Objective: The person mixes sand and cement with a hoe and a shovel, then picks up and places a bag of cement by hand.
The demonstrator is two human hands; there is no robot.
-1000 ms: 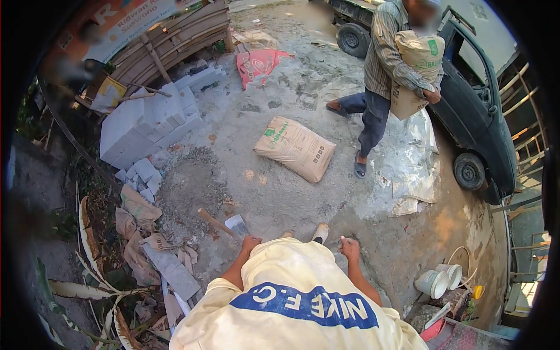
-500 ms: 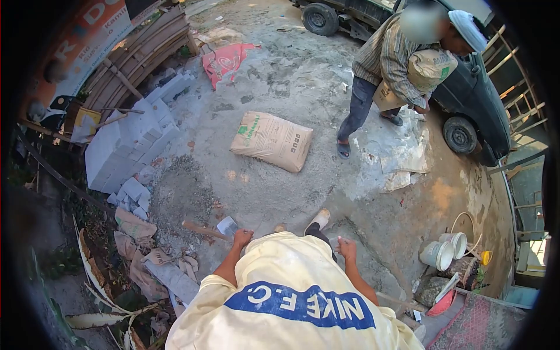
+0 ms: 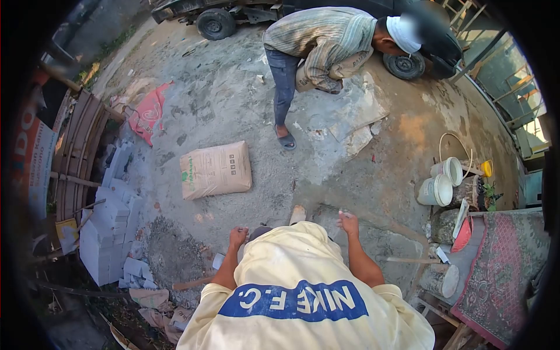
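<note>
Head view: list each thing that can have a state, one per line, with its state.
Left hand: curled, contents unclear.
Right hand: curled, contents unclear.
Hoe: lying on ground, unheld.
Ground sack: lying flat, unopened.
Carried sack: hugged by a bending person.
Buckets: lidless.

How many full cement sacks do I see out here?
2. One sack lies flat on the ground ahead; a second sack is hugged by the stooping person beyond it. More may be hidden.

Sack (image 3: 216, 169) tan w/ green print; own shirt (image 3: 297, 262) cream w/ blue band; co-worker's shirt (image 3: 321, 32) striped; buckets (image 3: 436, 189) white.
</note>
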